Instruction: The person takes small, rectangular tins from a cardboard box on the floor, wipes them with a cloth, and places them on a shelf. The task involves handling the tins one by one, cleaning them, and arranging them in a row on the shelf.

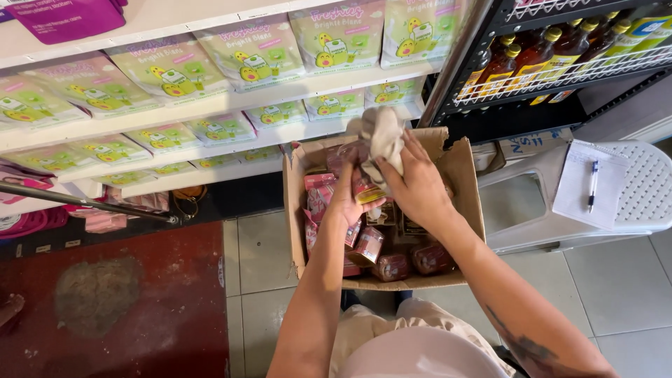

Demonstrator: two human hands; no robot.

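Note:
An open cardboard box (463,173) sits on my lap, filled with several small jars wrapped in clear film (392,264). My left hand (348,197) holds one small jar with a pink label (366,189) above the box. My right hand (418,183) grips a crumpled beige cloth (383,136) and presses it against that jar. Both hands meet over the middle of the box.
White shelves (210,105) ahead carry rows of green pouches (259,52). A black rack with brown bottles (535,52) stands at the right. A white plastic stool (637,189) holds a paper and pen (591,183). A red mat (112,301) lies on the tiled floor.

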